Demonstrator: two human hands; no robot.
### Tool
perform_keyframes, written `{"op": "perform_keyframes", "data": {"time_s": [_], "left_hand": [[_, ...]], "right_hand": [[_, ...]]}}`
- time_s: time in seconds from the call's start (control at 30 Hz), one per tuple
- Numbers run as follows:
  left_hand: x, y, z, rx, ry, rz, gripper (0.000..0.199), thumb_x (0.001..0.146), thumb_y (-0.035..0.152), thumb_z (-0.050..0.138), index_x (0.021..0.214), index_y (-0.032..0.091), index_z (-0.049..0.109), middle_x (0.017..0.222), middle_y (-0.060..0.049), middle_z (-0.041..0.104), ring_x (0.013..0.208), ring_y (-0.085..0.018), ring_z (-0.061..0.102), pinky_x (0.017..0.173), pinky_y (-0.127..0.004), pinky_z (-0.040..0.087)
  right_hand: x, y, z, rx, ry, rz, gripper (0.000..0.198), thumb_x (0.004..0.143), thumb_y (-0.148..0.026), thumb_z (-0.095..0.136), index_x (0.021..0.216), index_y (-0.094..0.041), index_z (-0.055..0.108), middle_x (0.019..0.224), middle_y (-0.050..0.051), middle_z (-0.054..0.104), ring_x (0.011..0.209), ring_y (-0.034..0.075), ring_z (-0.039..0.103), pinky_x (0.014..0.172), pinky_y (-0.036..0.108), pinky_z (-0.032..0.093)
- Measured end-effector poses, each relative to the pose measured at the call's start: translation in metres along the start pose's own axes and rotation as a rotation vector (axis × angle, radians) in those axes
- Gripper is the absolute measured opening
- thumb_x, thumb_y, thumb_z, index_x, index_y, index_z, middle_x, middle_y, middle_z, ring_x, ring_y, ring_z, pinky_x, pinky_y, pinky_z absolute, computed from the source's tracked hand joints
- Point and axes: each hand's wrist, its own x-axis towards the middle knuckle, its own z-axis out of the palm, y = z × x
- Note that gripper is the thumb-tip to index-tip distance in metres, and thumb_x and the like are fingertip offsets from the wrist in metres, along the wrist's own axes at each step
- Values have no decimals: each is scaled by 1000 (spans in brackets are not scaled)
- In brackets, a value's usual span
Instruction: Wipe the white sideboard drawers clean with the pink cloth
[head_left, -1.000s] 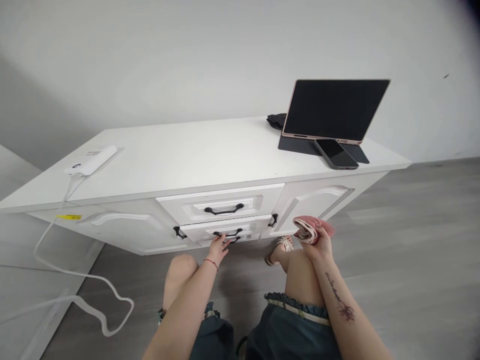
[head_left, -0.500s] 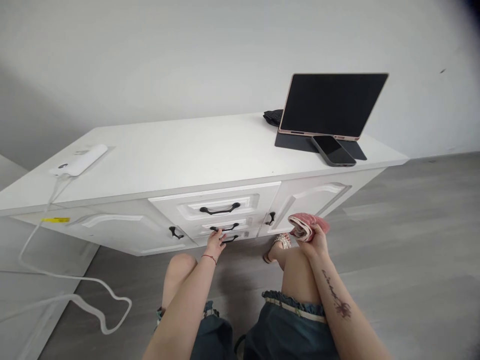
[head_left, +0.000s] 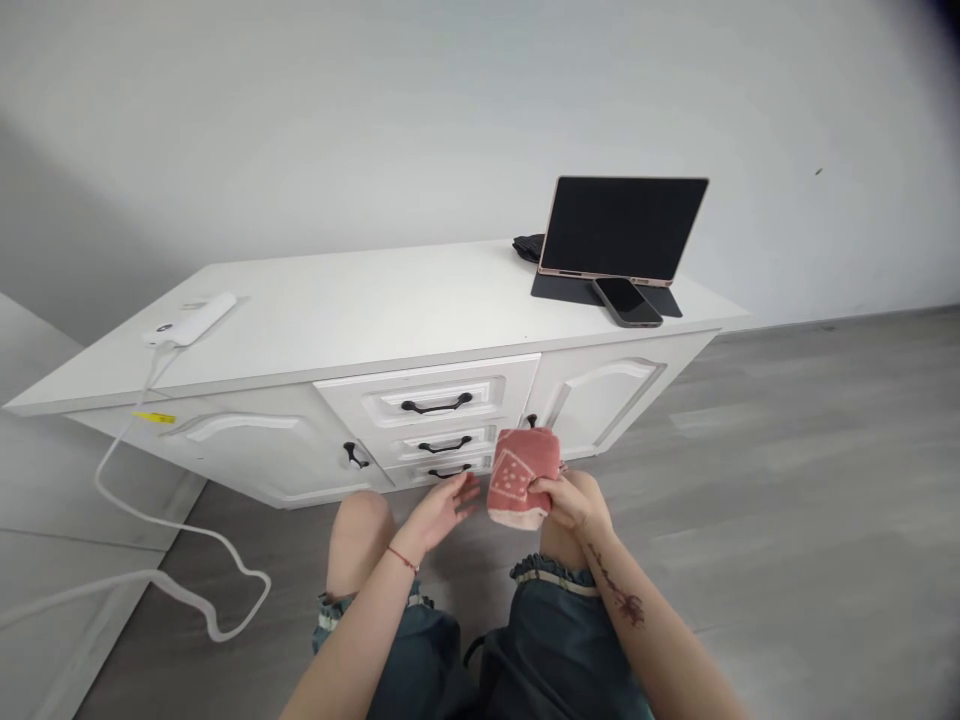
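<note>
A folded pink towel [head_left: 523, 470] with a pale pattern and a cream edge is gripped at its right side by my right hand [head_left: 564, 500]. Facing it from the left, my left hand [head_left: 444, 508] holds nothing, its fingers stretched out and a little apart. Between that hand and the towel there is a small gap. Just beyond my left fingertips is the bottom drawer handle [head_left: 450, 470]. The middle handle [head_left: 445, 443] and the top handle [head_left: 436, 403] sit above it on the white cabinet [head_left: 345, 320]. All three drawers are closed.
On the cabinet top, a black-screened monitor [head_left: 622, 230] stands at the right with a phone [head_left: 628, 302] before it and a black item [head_left: 529, 247] behind. A white power strip [head_left: 191, 320] lies at the left; its cable [head_left: 225, 545] hangs to the floor.
My left hand has come away from the drawer handles, toward me and slightly right. My right hand has brought the towel left and turned its patterned face into view. The camera view has shifted.
</note>
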Motion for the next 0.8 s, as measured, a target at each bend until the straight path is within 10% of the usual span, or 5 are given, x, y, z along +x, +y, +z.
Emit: {"op": "perform_keyframes", "data": {"time_s": [0.1,0.3,0.57,0.8], "left_hand": [[-43,-16,10,54,-153,83,30,76,32,78,100,15,73,114,-14,72,103,-25,66,87,-34,49],[-83,-49,14,-22,-37,234,47,62,30,88,104,16,73,103,-10,76,91,-23,70,83,-32,53],[-80,-61,-9,-144,246,334,50,51,16,89,96,19,69,88,-3,78,79,-22,74,78,-35,58],[-81,-66,-28,-253,247,357,38,53,12,87,86,18,70,81,-1,78,74,-20,73,80,-35,57]], "right_hand": [[-20,13,20,-98,-219,191,24,48,-12,74,71,-18,70,70,3,73,77,24,69,67,30,54],[-58,21,52,-160,-441,238,40,42,-18,88,79,-19,74,85,9,75,98,33,68,82,41,52],[-46,42,56,-133,-344,89,44,59,-38,88,97,-22,74,102,10,75,101,29,67,92,43,50],[-29,62,54,-110,-237,4,59,64,-44,84,118,-30,66,119,3,70,106,24,65,96,41,50]]}}
